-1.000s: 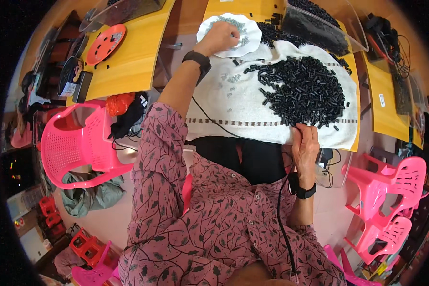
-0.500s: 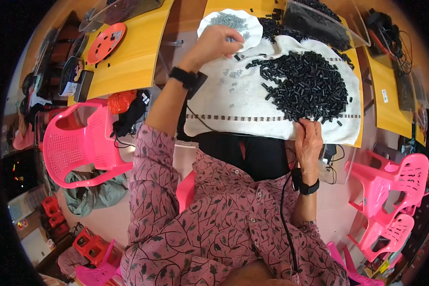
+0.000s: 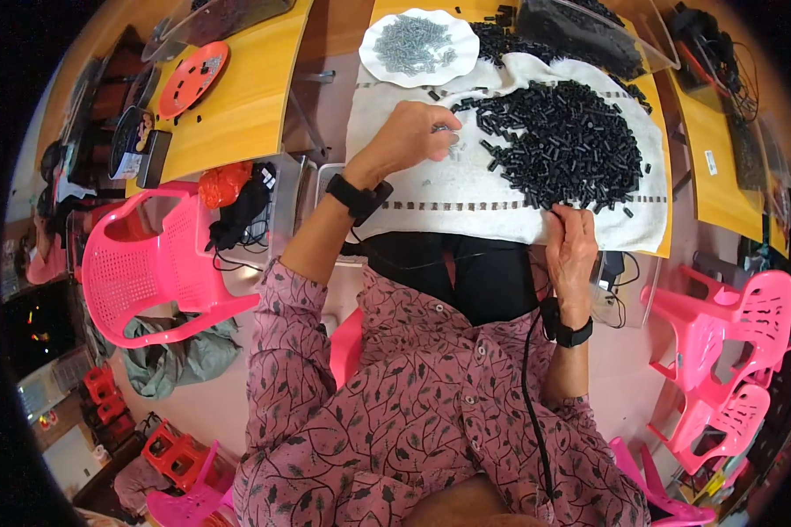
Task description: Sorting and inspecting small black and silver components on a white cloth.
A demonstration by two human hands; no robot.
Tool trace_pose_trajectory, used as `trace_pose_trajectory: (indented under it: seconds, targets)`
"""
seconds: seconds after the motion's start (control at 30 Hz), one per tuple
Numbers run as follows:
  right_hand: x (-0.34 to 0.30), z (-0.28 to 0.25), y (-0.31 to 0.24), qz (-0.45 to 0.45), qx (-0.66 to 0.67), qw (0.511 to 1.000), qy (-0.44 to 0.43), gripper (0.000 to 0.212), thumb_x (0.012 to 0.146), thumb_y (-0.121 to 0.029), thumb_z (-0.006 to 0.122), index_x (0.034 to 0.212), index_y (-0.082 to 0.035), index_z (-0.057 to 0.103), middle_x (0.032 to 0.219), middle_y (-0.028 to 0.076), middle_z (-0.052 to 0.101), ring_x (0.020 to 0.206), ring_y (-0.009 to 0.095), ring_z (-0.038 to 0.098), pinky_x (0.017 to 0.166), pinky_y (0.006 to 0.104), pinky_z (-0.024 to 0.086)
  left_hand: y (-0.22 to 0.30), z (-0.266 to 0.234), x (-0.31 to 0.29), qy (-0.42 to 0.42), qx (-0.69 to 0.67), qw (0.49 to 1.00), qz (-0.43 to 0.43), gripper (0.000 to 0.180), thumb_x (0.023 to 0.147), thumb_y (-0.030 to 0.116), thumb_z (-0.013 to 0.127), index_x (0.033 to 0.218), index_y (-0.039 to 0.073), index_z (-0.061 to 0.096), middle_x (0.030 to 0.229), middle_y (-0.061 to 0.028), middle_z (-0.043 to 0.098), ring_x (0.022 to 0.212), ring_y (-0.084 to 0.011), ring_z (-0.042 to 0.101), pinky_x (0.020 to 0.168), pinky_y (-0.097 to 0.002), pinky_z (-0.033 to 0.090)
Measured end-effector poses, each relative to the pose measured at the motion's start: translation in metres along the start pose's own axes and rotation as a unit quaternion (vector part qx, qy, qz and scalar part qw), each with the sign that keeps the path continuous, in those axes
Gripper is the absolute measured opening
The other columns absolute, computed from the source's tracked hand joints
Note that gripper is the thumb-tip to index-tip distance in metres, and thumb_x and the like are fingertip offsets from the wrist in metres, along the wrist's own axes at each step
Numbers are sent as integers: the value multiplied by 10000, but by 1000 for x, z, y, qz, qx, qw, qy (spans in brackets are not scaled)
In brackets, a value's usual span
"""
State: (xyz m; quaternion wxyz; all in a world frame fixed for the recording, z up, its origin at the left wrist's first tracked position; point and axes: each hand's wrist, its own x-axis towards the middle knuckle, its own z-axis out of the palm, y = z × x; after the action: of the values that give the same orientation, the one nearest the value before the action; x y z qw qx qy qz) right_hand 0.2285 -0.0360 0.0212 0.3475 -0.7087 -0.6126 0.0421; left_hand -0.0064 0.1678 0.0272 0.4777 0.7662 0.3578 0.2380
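Note:
My left hand (image 3: 413, 136) is over the white towel (image 3: 387, 183), left of a heap of small black cylindrical pieces (image 3: 571, 145). Its fingers are curled in, and a few small clear pieces (image 3: 454, 151) show at the fingertips; whether it grips any is hidden. At the heap's near edge, my right hand (image 3: 573, 241) rests with thumb and fingers drawn together. Anything pinched there is too small to make out. Beyond my left hand stands a white scalloped plate (image 3: 373, 54) full of small clear-grey pieces.
A clear bin (image 3: 580, 39) and more black pieces lie behind the heap. On the left yellow table (image 3: 246, 97) sits an orange plate (image 3: 204, 70). Pink plastic chairs (image 3: 163, 255) flank me. A black cable (image 3: 529, 395) runs down my shirt to the right wrist.
My left hand has come back from the white plate, down and to the right, to the towel beside the black heap. My right hand stays at the heap's near edge.

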Motion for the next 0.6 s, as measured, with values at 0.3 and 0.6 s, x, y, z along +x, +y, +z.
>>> trace_pose_trajectory:
  seconds: [0.3,0.6]
  targets:
    - [0,0,3,-6,-6,1000,7,103,899,-54,626,993,-12,633,914,175,592,745,354,634,605,414,512,20,-2,-1,-6,-55,996,-75,245,960,117,530,1098,-39,659,930,-116,705,673,-145,692,579,-243,568]
    - [0,0,1,-1,-3,1000,11,103,896,-66,640,987,-17,632,908,166,595,731,343,633,593,408,512,17,-8,3,46,-19,996,-69,212,907,157,620,1026,3,705,862,-77,726,646,-120,661,562,-235,527]
